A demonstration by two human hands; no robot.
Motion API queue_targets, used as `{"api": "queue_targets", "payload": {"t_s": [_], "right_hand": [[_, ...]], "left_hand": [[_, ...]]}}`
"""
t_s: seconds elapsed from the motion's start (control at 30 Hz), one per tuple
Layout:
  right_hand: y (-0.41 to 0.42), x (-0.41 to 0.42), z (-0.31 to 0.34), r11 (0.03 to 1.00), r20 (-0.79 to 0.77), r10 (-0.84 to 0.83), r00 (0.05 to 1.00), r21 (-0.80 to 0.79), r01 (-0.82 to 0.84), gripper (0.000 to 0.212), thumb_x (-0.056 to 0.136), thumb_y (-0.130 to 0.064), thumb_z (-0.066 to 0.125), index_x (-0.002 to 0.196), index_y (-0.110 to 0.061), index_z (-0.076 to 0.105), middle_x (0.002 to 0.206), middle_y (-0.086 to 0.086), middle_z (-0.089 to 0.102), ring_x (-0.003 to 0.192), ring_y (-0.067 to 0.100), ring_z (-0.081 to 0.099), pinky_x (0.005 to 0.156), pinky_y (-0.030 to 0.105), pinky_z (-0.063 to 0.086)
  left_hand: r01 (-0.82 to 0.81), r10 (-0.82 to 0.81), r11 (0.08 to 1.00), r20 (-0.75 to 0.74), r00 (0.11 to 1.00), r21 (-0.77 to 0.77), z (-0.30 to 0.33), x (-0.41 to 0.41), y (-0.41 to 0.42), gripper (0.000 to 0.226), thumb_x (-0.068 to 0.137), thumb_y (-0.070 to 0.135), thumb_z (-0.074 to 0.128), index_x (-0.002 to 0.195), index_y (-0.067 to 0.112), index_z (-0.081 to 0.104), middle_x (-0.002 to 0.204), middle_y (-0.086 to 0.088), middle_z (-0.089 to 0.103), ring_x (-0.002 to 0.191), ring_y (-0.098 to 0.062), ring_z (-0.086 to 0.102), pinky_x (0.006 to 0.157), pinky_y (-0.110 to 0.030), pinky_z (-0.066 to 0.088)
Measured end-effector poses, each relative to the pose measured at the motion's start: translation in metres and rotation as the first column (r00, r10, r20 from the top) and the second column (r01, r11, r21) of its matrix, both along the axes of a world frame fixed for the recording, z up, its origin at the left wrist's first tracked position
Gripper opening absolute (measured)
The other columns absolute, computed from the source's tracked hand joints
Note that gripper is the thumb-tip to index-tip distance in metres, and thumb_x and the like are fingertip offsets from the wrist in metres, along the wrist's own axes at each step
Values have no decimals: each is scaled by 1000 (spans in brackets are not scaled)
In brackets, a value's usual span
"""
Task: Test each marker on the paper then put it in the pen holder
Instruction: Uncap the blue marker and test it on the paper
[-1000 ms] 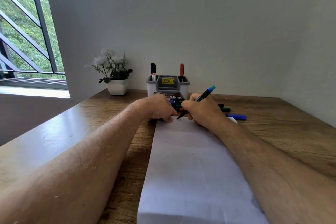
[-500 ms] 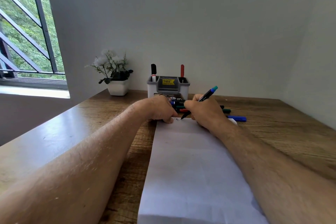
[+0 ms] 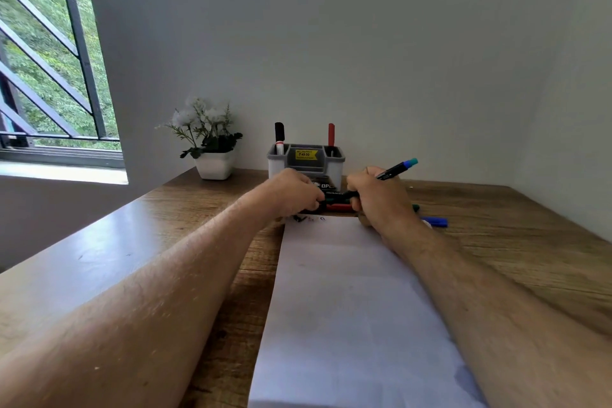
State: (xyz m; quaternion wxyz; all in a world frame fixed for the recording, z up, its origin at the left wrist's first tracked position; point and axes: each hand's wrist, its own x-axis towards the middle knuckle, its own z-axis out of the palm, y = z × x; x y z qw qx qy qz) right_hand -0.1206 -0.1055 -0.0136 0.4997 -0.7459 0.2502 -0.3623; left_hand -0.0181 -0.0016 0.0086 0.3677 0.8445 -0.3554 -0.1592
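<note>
You are holding the teal-ended marker (image 3: pixel 395 169) in your right hand (image 3: pixel 381 199), fingers curled round its barrel, its coloured end sticking up and away from the pen holder (image 3: pixel 306 161). Its tip is hidden between your hands, just in front of the holder, and appears to be off the paper (image 3: pixel 347 291). Your left hand (image 3: pixel 296 195) is also curled, close against the right one in front of the holder; it may be pinching the cap, but I cannot tell for sure.

Small scribbles (image 3: pixel 309 218) are showing on the paper's edge nearest the holder, so this marker's test looks done, and you are probably at the capping step. To do it well:

- Be lining the cap up straight with the tip before pushing (a skewed cap smears ink on your fingers).
- Be pressing until it seats fully.
- Be carrying the marker over to the holder and lowering it upright into a free slot; a black marker (image 3: pixel 279 137) and a red marker (image 3: pixel 331 135) are already standing in its two outer corners.

More markers are lying in front of the holder, among them a red one (image 3: pixel 339 208) and, off to the right of it, a blue one (image 3: pixel 435 221). Be lifting clear of them so you are not knocking them about.
</note>
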Motion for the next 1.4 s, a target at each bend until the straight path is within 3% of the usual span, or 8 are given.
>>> {"api": "queue_targets", "payload": {"t_s": [0.13,0.27,0.37,0.5,0.63,0.9,1.17,1.4], "right_hand": [[1,-1,1,1000,19,24,1000,11,-25,17,86,-16,54,70,-14,49,63,9,48,49,13,39,51,30,30],[1,-2,3,999,74,32,997,15,-33,20,86,-14,55,67,-15,49,59,6,49,48,13,38,50,28,30],[2,-3,4,998,105,56,993,33,-60,23,89,-12,56,66,-15,50,57,5,49,45,11,38,46,26,31],[4,-3,5,998,123,57,991,19,-60,26,92,-9,59,67,-14,52,60,5,50,48,12,43,45,24,36],[3,-3,7,979,268,110,957,135,-151,19,89,0,61,75,-12,58,59,7,53,40,12,41,40,20,33],[3,-7,8,960,359,162,919,157,-230,18,96,-12,52,84,-11,65,69,12,67,46,17,55,42,23,42],[5,-6,7,968,345,144,927,146,-204,16,98,-13,52,87,-13,64,73,11,70,47,17,57,42,23,44],[2,-5,8,972,347,161,924,105,-209,14,90,-6,67,81,-16,63,61,5,63,40,16,49,37,20,38]], "left_hand": [[-185,153,965,-175,973,-184,4,10,-10,10,91,12,59,81,12,58,90,-6,59,76,-16,52,70,-29,42],[-214,53,867,-345,937,-449,4,12,-3,23,89,2,47,83,15,65,87,-1,60,80,-12,55,65,-24,39],[-228,4,806,-380,925,-547,3,12,-2,26,92,-5,46,92,12,66,87,0,62,77,-12,56,66,-22,43],[-208,-56,805,-419,906,-556,-4,12,-4,20,98,5,51,112,10,66,98,-6,68,86,-13,64,74,-27,53],[-225,-71,740,-406,911,-634,-10,14,-9,15,96,9,59,108,9,68,103,-10,69,90,-16,67,90,-33,57],[-435,-75,624,-603,794,-650,-6,16,-7,22,96,14,61,113,4,69,104,-12,67,86,-16,68,77,-26,60],[-424,-126,635,-629,767,-645,-8,15,-7,21,97,13,58,111,3,69,108,-14,67,84,-17,67,70,-22,61],[-446,-185,591,-651,736,-672,-10,18,-10,18,97,17,60,109,3,62,88,-12,70,66,-13,68,61,-22,58]]}}
